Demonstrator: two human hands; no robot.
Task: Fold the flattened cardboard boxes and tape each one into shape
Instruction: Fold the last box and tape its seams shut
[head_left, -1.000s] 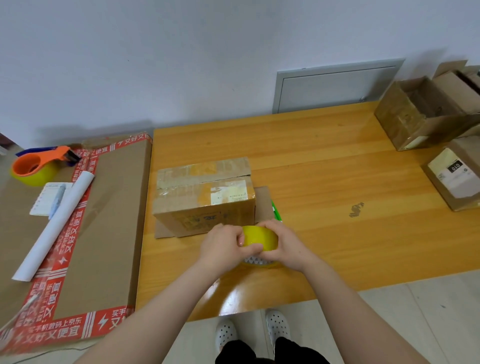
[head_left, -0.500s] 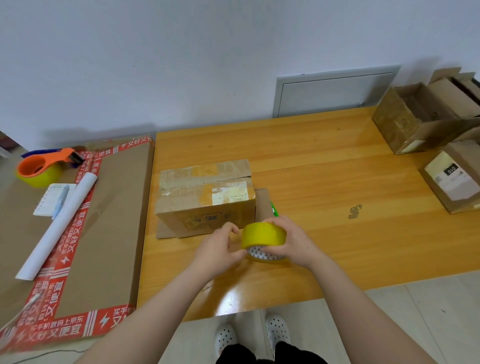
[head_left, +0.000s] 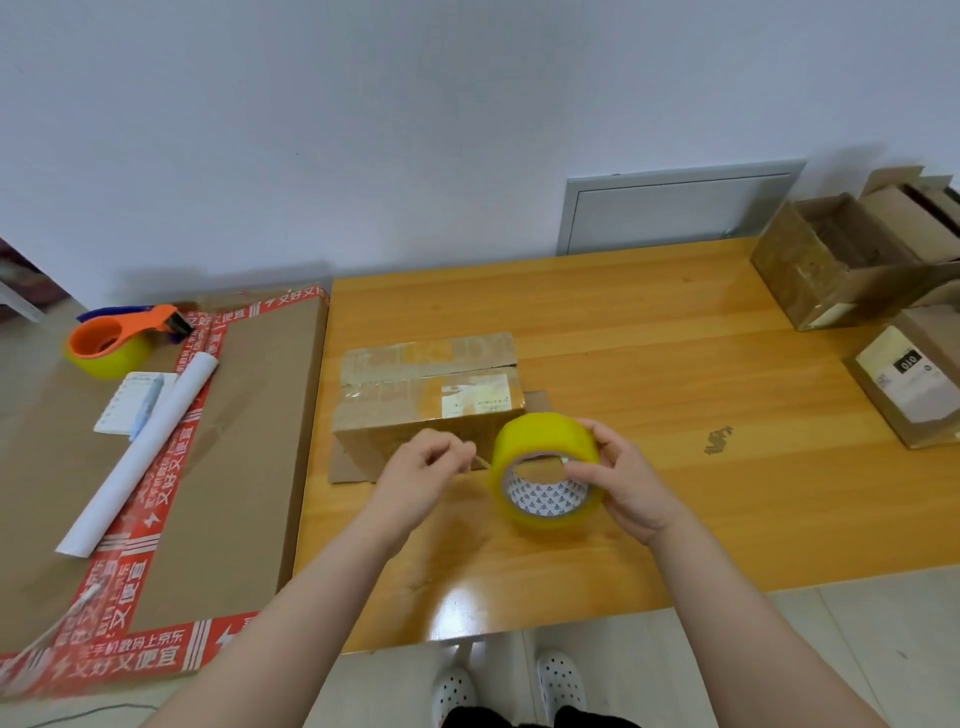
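While the right hand (head_left: 634, 488) grips the yellow tape roll (head_left: 540, 436) just in front of the cardboard box (head_left: 415, 395), the left hand (head_left: 421, 473) pinches the loose end (head_left: 483, 461), also before the box.

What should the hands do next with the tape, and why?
Probably pull the left hand away to draw out more tape. It pinches the loose end, only a short strip is out, and the right hand grips the roll near the box.
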